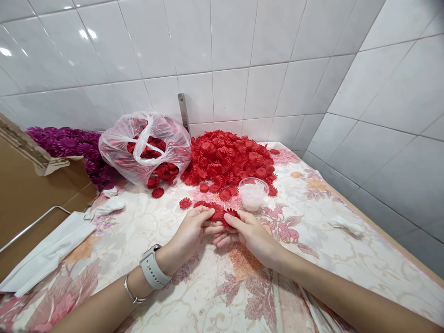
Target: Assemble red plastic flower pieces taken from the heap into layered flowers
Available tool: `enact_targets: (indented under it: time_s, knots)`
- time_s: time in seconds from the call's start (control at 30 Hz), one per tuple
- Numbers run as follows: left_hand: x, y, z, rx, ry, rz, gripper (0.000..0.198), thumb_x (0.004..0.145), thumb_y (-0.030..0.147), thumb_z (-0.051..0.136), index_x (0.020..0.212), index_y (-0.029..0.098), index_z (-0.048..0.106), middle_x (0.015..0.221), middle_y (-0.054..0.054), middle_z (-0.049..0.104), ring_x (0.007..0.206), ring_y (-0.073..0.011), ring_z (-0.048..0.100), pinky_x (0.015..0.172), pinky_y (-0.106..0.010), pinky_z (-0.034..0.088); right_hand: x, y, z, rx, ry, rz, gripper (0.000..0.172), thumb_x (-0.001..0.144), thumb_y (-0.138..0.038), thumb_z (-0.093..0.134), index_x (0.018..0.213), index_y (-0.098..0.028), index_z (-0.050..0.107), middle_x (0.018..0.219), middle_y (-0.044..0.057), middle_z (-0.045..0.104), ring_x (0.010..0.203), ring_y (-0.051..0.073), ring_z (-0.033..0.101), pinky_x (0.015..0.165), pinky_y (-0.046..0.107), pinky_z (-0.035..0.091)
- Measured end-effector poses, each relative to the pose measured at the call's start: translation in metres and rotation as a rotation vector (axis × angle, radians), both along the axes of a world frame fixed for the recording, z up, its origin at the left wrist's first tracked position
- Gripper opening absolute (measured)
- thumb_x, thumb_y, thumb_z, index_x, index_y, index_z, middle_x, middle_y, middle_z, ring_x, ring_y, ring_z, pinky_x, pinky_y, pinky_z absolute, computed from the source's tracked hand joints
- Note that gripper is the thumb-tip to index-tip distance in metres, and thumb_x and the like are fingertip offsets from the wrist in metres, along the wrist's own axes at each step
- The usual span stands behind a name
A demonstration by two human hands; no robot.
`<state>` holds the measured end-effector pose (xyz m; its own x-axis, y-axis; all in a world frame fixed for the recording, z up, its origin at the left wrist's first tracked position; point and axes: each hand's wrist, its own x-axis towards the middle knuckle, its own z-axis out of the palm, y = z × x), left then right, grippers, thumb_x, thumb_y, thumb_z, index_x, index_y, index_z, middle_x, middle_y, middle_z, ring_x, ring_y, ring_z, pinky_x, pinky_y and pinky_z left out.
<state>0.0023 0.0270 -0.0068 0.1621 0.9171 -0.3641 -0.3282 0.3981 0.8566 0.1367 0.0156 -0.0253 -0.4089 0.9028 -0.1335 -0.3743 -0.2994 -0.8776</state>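
Red flower pcs. are being handled w/ both hands above the patterned tablecloth [145, 226], near the loose red pile [231, 155]. At the L hand [192, 229], the fingers are being curled under & the thumb is being laid over; one red flower pc. [218, 213] is being held in an almost closed pinch at the thumb tip. At the R hand [249, 233], a second flower pc. [231, 215] is being gripped btwn. thumb & fingers, likewise nearly closed. The two pcs. are being held side by side; whether they are being joined cannot be told. For good results, light pressure is being advised, since the thin petals are probably being bent easily under a hard squeeze. Pcs. are best being gripped nr. the centre, w/ petal tips left free, & both hands are best being steadied against each other, fingertips overlapping as shown. Short wrist moves are also being recommended, as a clear tub [254, 196] w/ whitish contents is standing just beyond the R hand & could be knocked.
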Motion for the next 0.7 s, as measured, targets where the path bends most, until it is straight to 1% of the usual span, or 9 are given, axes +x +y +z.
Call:
enact_targets:
  time_s: [0.1, 0.2, 0.3, 0.4, 0.47, 0.6, 0.63, 0.7]
  knots:
    - [0.0, -0.003, 0.005, 0.003, -0.007, -0.021, 0.017, 0.078, 0.009, 0.05, 0.062, 0.014, 0.049, 0.055, 0.0, 0.06, 0.051, -0.0114, 0.062, 0.054, -0.021, 0.053, 0.0, 0.0, 0.001, 0.023, -0.006, 0.009, 0.023, 0.073, -0.035, 0.06, 0.077, -0.014, 0.053, 0.062, 0.002, 0.063, 0.054, 0.017, 0.065, 0.06, 0.035, 0.054]
    - [-0.001, -0.006, 0.008, 0.001, 0.005, -0.053, 0.015, 0.078, 0.012, 0.051, 0.063, 0.014, 0.05, 0.057, -0.001, 0.062, 0.053, -0.013, 0.064, 0.055, -0.023, 0.053, 0.004, 0.002, 0.004, 0.031, -0.014, 0.066, 0.017, 0.073, -0.03, 0.057, 0.072, -0.013, 0.052, 0.058, 0.001, 0.061, 0.053, 0.018, 0.064, 0.06, 0.036, 0.053]
    - [-0.002, -0.006, 0.008, 0.013, -0.002, -0.094, 0.013, 0.077, 0.014, 0.051, 0.065, 0.014, 0.051, 0.061, -0.002, 0.064, 0.055, -0.0131, 0.065, 0.058, -0.023, 0.053, 0.009, 0.004, 0.01, 0.038, -0.053, 0.142, 0.015, 0.073, -0.026, 0.053, 0.065, -0.013, 0.052, 0.051, 0.001, 0.058, 0.05, 0.018, 0.063, 0.057, 0.035, 0.052]
    - [-0.005, -0.005, 0.007, 0.045, -0.018, -0.148, 0.01, 0.076, 0.014, 0.053, 0.067, 0.014, 0.051, 0.065, -0.001, 0.064, 0.058, -0.0132, 0.066, 0.062, -0.024, 0.054, 0.015, 0.006, 0.016, 0.016, -0.07, 0.176, 0.015, 0.071, -0.024, 0.053, 0.06, -0.015, 0.049, 0.045, -0.002, 0.052, 0.05, 0.019, 0.063, 0.058, 0.035, 0.052]
    - [-0.008, -0.005, 0.008, 0.093, -0.004, -0.217, 0.01, 0.077, 0.017, 0.054, 0.068, 0.015, 0.049, 0.065, 0.0, 0.063, 0.061, -0.0137, 0.066, 0.064, -0.025, 0.054, 0.02, 0.008, 0.02, 0.015, -0.097, 0.239, 0.013, 0.072, -0.023, 0.052, 0.063, -0.014, 0.05, 0.048, -0.001, 0.055, 0.053, 0.019, 0.064, 0.061, 0.036, 0.052]
    - [-0.014, -0.007, 0.015, 0.216, 0.077, -0.443, 0.015, 0.08, 0.025, 0.054, 0.071, 0.015, 0.046, 0.068, 0.0, 0.062, 0.065, -0.0146, 0.067, 0.069, -0.028, 0.054, 0.031, 0.011, 0.028, 0.074, -0.197, 0.49, 0.014, 0.074, -0.019, 0.046, 0.065, -0.012, 0.054, 0.062, 0.006, 0.064, 0.06, 0.017, 0.065, 0.065, 0.032, 0.05]
    - [-0.014, -0.008, 0.017, 0.235, 0.091, -0.477, 0.016, 0.081, 0.026, 0.054, 0.071, 0.016, 0.046, 0.069, 0.0, 0.062, 0.067, -0.0147, 0.067, 0.069, -0.028, 0.054, 0.033, 0.011, 0.029, 0.09, -0.228, 0.527, 0.014, 0.074, -0.019, 0.046, 0.065, -0.012, 0.054, 0.063, 0.006, 0.065, 0.061, 0.017, 0.065, 0.065, 0.031, 0.05]
    - [-0.014, -0.01, 0.017, 0.248, 0.101, -0.499, 0.017, 0.082, 0.027, 0.053, 0.072, 0.016, 0.044, 0.071, -0.001, 0.063, 0.07, -0.0154, 0.067, 0.068, -0.028, 0.054, 0.036, 0.012, 0.031, 0.113, -0.276, 0.554, 0.012, 0.074, -0.018, 0.047, 0.066, -0.013, 0.054, 0.063, 0.004, 0.064, 0.062, 0.016, 0.064, 0.066, 0.029, 0.049]
